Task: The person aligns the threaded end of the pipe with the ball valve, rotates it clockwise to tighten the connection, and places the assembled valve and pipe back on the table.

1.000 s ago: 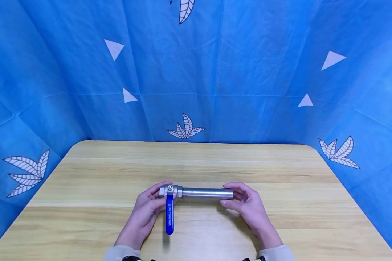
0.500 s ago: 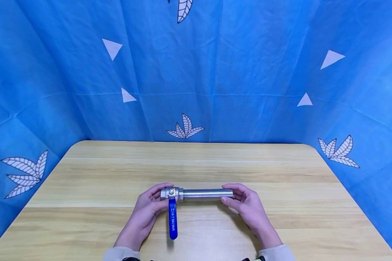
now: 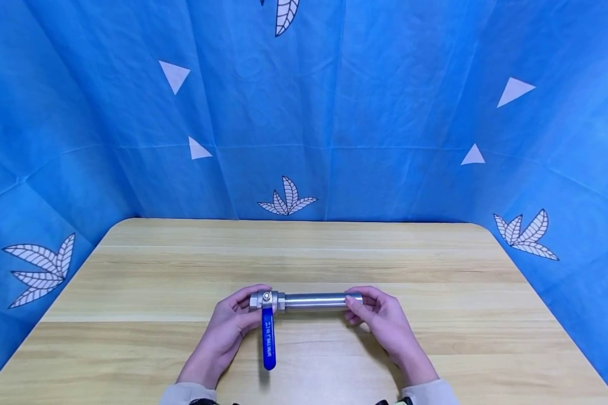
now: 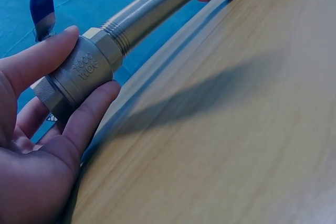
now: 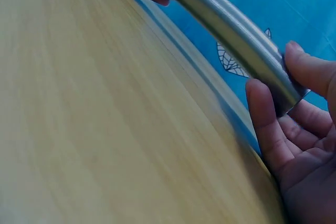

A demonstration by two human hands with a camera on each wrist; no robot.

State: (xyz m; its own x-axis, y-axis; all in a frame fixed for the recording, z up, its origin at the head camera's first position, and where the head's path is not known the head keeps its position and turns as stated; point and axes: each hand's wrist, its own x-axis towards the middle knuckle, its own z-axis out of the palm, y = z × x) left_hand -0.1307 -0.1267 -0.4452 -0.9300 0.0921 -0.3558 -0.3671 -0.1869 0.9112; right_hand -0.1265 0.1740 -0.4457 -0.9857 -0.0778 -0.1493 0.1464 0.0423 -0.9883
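Nearest us, two pale sleeves (image 3: 429,392) come in at the bottom edge, and out of them reach both hands, each with a hold on the metal. The blue handle (image 3: 268,340) juts back toward the person, "BALL VALVE" printed along it. Left hand (image 3: 225,329) grips the valve (image 4: 84,77), thumb on one side, fingers on the other, with "1000 WOG" raised on the metal between them. Straight out to the person's right runs the pipe (image 3: 314,300), some of its threads (image 4: 116,35) showing just beside the valve. And there's the right hand (image 3: 387,323), pinching the pipe's far end between thumb and fingers! Valve and pipe hang above the wooden table (image 3: 304,253), a shadow below them. Behind it all, blue cloth (image 3: 263,112) with white triangles and leaves.
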